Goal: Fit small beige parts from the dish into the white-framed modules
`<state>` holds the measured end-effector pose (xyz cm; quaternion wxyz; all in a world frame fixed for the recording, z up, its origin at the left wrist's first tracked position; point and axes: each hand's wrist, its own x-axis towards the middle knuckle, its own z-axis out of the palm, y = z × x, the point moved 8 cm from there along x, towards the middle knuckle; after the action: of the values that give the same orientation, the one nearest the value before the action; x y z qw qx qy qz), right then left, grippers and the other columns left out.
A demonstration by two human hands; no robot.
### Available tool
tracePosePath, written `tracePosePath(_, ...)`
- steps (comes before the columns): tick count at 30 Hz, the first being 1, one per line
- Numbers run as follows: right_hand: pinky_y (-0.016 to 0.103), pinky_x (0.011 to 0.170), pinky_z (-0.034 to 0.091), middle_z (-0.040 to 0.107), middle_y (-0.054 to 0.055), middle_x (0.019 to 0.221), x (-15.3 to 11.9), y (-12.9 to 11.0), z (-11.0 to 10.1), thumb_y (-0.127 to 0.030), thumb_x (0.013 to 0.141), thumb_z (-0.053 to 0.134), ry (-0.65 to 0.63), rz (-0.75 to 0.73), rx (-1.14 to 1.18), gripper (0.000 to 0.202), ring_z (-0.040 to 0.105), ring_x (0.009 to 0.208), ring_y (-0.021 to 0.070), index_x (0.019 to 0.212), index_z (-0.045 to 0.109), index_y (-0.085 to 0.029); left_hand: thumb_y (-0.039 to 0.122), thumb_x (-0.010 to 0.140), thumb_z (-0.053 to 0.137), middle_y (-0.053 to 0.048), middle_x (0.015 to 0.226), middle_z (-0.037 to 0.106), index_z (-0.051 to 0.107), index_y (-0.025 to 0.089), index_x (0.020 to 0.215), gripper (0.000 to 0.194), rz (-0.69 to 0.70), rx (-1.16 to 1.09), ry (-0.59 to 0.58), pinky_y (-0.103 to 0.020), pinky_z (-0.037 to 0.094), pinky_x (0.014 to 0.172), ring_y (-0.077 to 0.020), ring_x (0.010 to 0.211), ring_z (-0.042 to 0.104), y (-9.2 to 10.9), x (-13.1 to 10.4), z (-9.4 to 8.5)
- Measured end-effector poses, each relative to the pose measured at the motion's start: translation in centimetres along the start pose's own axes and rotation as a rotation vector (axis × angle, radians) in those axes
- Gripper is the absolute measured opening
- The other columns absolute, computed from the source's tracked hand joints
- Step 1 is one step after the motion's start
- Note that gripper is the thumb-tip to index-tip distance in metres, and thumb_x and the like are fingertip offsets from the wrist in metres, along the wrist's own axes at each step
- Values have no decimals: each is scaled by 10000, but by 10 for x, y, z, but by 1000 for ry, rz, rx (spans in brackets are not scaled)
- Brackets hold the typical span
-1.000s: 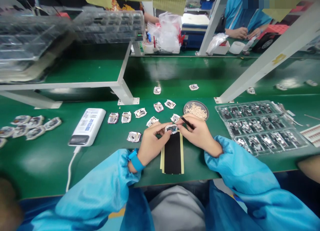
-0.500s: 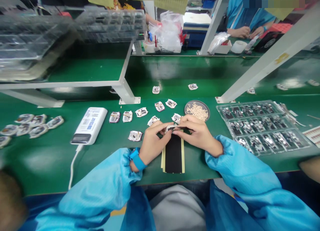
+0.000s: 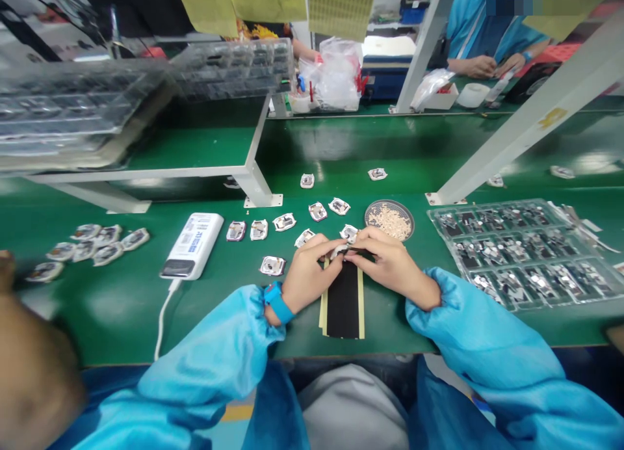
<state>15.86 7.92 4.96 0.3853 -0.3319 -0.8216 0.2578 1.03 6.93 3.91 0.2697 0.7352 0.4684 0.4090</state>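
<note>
In the middle, my left hand (image 3: 311,276) pinches a small whitish watch case (image 3: 338,250) between thumb and fingers, tilted up. My right hand (image 3: 389,263) closes on the same case from the right, thumb and forefinger at its edge. Fingers hide much of the case, and I cannot make out any small part between them. Below both hands lies a black strip sheet with pale yellow edges (image 3: 345,307). Several open watch cases with parts inside lie just beyond, one watch case (image 3: 272,265) being close to my left hand.
A round dish of small beige pieces (image 3: 390,221) stands beyond my right hand. To the right is a clear compartment tray of small parts (image 3: 526,251). A white power bank (image 3: 192,245) with a cable lies left, near more watch cases (image 3: 97,244). Another person's arm (image 3: 34,352) enters at left.
The view has shifted slightly, so the bench things appear further right. The case between my hands looks more tilted. At left, the other person's arm reaches further in, near the group of watch cases.
</note>
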Motion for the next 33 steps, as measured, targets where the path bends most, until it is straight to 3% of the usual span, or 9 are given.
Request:
tracePosePath(4,376,807,519,664,70,952,4,17,-28,-292,955,646,69,43,-88,98,630,892,223,998,692,-217,176,884,631,-28,865,666,717,214,1194,324,3,117,-67,-296,484,731,-175,780,606,-11,43,0)
tracePosePath(9,387,774,497,672,87,943,-1,63,-67,-338,962,607,184,230,-370,191,631,865,242,982,724,-188,198,889,610,-52,869,718,702,153,1188,315,-220,322,-12,-305,484,815,-212,860,657,-60,139,0)
tracePosePath(13,361,698,480,644,60,803,-5,66,-82,-368,943,627,265,247,-337,232,608,760,217,875,734,-174,317,956,556,-111,1107,721,705,190,1214,323,-314,412,17,-391,432,964,-297,1120,589,-89,185,-10)
tracePosePath(17,338,650,456,624,37,738,-4,41,-96,-397,986,572,404,242,-257,319,586,707,191,791,729,-199,430,982,494,-203,1322,582,618,138,1305,453,-458,512,93,-473,371,1023,-365,1247,465,-120,181,-48)
tracePosePath(20,364,760,491,680,55,819,-6,24,-102,-438,1007,533,502,239,-232,385,633,813,212,767,737,-217,553,815,711,-253,1312,530,619,76,1222,634,-529,563,80,-484,361,1031,-417,1255,425,-139,167,-64)
tracePosePath(22,364,768,510,704,56,808,-9,27,-100,-494,1006,520,528,306,-171,429,657,800,214,766,746,-219,556,713,806,-250,1318,513,622,83,1183,692,-541,579,58,-489,347,1052,-434,1272,407,-147,162,-66)
tracePosePath(26,292,555,503,668,39,630,-14,54,-77,-631,957,526,420,524,169,529,621,554,162,749,725,-187,455,724,821,-258,1291,534,642,86,1078,542,-553,568,44,-532,320,1086,-456,1292,412,-151,161,-64)
tracePosePath(29,277,482,516,681,51,656,-14,64,-55,-704,904,548,297,618,437,580,616,486,146,751,705,-168,323,749,807,-250,1248,571,641,89,1008,386,-538,519,65,-532,324,1096,-443,1291,447,-144,160,-67)
tracePosePath(33,242,408,490,643,38,612,-18,60,-41,-758,881,519,186,667,486,653,599,420,124,735,721,-155,274,825,747,-174,1133,655,596,117,1079,334,-473,379,101,-441,458,989,-318,1130,612,-120,142,-69)
